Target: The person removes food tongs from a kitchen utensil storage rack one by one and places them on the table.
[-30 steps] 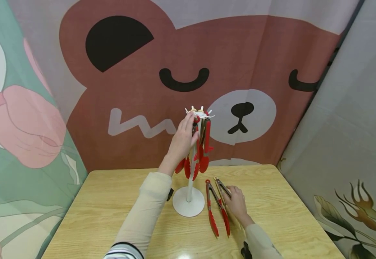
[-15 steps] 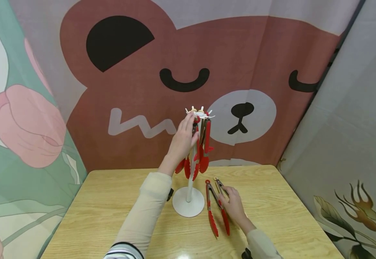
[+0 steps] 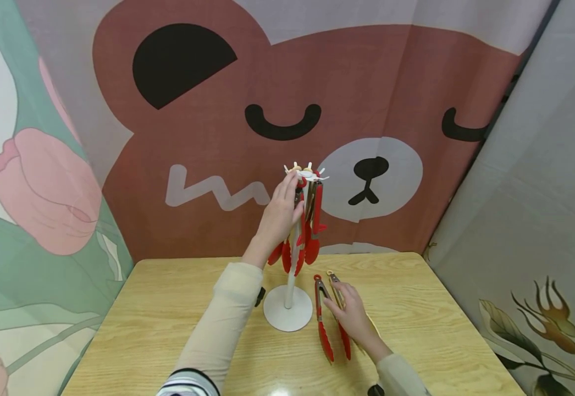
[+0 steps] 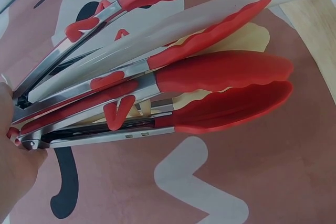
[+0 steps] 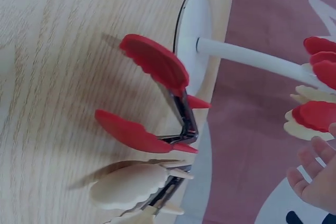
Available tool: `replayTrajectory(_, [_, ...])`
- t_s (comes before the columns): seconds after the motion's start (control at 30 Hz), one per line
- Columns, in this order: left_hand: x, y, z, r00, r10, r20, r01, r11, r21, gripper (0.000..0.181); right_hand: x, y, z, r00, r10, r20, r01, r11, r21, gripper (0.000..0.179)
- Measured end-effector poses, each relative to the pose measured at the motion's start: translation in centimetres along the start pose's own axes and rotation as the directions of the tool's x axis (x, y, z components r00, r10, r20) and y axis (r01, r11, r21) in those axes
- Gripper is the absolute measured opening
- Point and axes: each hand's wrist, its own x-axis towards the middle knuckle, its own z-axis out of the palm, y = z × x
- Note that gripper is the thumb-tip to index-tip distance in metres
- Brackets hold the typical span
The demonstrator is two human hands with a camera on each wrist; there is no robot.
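My left hand (image 3: 278,212) reaches up to the hooked top of a white stand (image 3: 287,316), fingers extended, fingertips at the hooks. Several red-tipped tongs (image 4: 226,72) hang there with cream ones (image 4: 252,40) behind; the left wrist view shows their upper ends right by my hand. To the right of the base, red tongs (image 3: 325,341) lie spread on the table. Close beside them are cream tongs (image 5: 128,187), partly hidden under my right hand in the head view. My right hand (image 3: 353,319) hovers over both pairs, fingers apart (image 5: 310,169), nothing held.
The light wood table (image 3: 169,330) has its back edge against a curtain (image 3: 208,220) printed with a brown bear. Patterned curtains also stand at both sides. The stand's round base sits near the table's middle.
My right hand has come off the cream tongs and shifted left over the red tongs. My left hand stays at the stand's top.
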Motion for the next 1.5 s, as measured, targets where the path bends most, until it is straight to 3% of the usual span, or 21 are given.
replayTrajectory(0.53, [0.1,0.2,-0.3,1.000,-0.013,0.023,0.013,1.000,0.022,0.060,-0.4,-1.7,-1.0,0.995,-0.096,-0.025,0.096,0.995,0.007,0.042])
replayTrajectory(0.8, [0.3,0.2,-0.9,0.998,-0.013,0.057,0.011,0.999,0.034,0.057,-0.7,-2.0,-1.1,0.997,-0.077,-0.020,0.077,0.997,0.013,0.040])
replayTrajectory(1.0, [1.0,0.3,-1.6,0.999,0.039,-0.011,-0.038,0.994,0.107,0.050,-1.0,-1.9,-1.2,1.000,-0.022,0.006,0.022,1.000,0.014,0.041])
replayTrajectory(1.2, [2.4,0.9,-2.0,0.997,0.050,-0.059,-0.043,0.993,0.107,0.046,-1.1,-1.7,-1.1,1.000,-0.021,-0.006,0.021,1.000,0.012,0.039])
replayTrajectory(1.37, [3.4,1.7,-2.0,0.998,0.055,-0.037,-0.046,0.978,0.204,0.041,-1.3,-1.6,-1.1,1.000,-0.028,-0.010,0.028,1.000,0.013,0.034])
replayTrajectory(1.5, [4.0,2.2,-2.0,0.996,0.091,0.024,-0.094,0.944,0.316,0.027,-1.4,-1.4,-1.0,0.997,-0.076,-0.031,0.076,0.997,0.011,0.029])
